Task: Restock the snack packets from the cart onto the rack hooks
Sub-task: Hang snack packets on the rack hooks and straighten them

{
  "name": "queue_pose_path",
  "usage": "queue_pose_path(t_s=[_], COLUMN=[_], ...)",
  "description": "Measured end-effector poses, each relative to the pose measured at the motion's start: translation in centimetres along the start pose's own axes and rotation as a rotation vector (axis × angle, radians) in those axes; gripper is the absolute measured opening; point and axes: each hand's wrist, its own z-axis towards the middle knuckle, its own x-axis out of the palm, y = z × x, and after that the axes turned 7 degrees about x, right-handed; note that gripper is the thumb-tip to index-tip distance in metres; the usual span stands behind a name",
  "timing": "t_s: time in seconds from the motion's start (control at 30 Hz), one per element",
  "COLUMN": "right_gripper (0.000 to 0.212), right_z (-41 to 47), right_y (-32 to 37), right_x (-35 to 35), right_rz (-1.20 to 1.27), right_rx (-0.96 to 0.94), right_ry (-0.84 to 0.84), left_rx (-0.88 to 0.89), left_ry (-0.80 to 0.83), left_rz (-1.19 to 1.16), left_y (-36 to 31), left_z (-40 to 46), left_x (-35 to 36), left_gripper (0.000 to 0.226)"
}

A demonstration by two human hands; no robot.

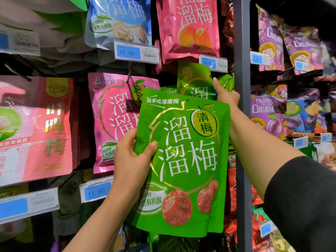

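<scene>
Racking fills the whole view, a dark pegboard wall split by a grey upright post (242, 106), with snack bags hanging in columns and price tags (136, 52) clipped at the hook ends. Pink plum packets (112, 122) hang to the left, purple prune bags (269, 113) to the right of the post, and a peach-pink packet (189, 28) above. Largest among the handled things is the green plum packet (181, 160), raised in front of its own column so its top hole, visible near the upper edge, can be brought toward a hook; the hook itself is hidden. The left hand (134, 159) pinches this packet's left edge, thumb on the printed face and fingers curled behind, probably to steady and steer it. Behind and above, hanging green packets (196, 82) of the same kind are tilted back by the right hand (227, 95), whose thumb presses their front while the fingers wrap behind, seemingly clearing room on the peg. Each bag is sealed; printing shows dried plums inside. No cart is in view.
</scene>
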Motion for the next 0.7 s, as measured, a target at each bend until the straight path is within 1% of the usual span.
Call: queue_pose_path(t_s=[0.07,0.13,0.17,0.2,0.23,0.3,0.33,0.43,0.47,0.53,0.57,0.7], right_gripper=[0.067,0.098,0.107,0.102,0.086,0.04,0.023,0.01,0.011,0.022,0.024,0.022], right_z=[-0.5,-1.0,-0.6,-0.5,-0.5,-0.4,-0.3,0.3,0.4,0.4,0.5,1.1], right_y=[-0.1,0.2,0.1,0.1,0.3,0.4,0.3,0.0,0.0,0.0,0.0,0.4], right_x=[-0.1,-0.1,0.0,0.1,0.2,0.2,0.2,0.2,0.2,0.3,0.4,1.1], right_rz=[0.068,0.157,0.204,0.221,0.22,0.109,0.067,0.014,-0.013,-0.061,-0.083,-0.215], right_rx=[0.051,0.081,0.095,0.104,0.104,0.082,0.065,-0.025,-0.052,-0.126,-0.17,-0.301], right_ry=[0.05,0.141,0.169,0.196,0.215,0.178,0.147,0.072,0.035,-0.019,-0.041,-0.085], left_rx=[0.002,-0.005,-0.007,-0.008,-0.012,-0.016,-0.016,-0.026,-0.027,-0.031,-0.034,-0.041], left_ry=[-0.012,-0.029,-0.037,-0.044,-0.051,-0.056,-0.053,-0.042,-0.041,-0.044,-0.047,-0.047], left_rz=[0.006,0.006,0.007,0.009,0.007,0.0,0.0,0.003,0.005,0.002,-0.005,-0.025], left_y=[0.0,0.0,0.0,0.0,-0.1,-0.1,-0.1,-0.1,0.0,0.0,0.0,-0.2], left_z=[0.2,0.3,0.4,0.4,0.4,0.4,0.3,0.2,0.2,0.2,0.2,0.3], left_x=[0.3,0.5,0.6,0.6,0.6,0.5,0.5,0.4,0.4,0.3,0.3,0.3], left_gripper=[0.028,0.028,0.028,0.028,0.028,0.028,0.028,0.028,0.028,0.027,0.027,0.029])
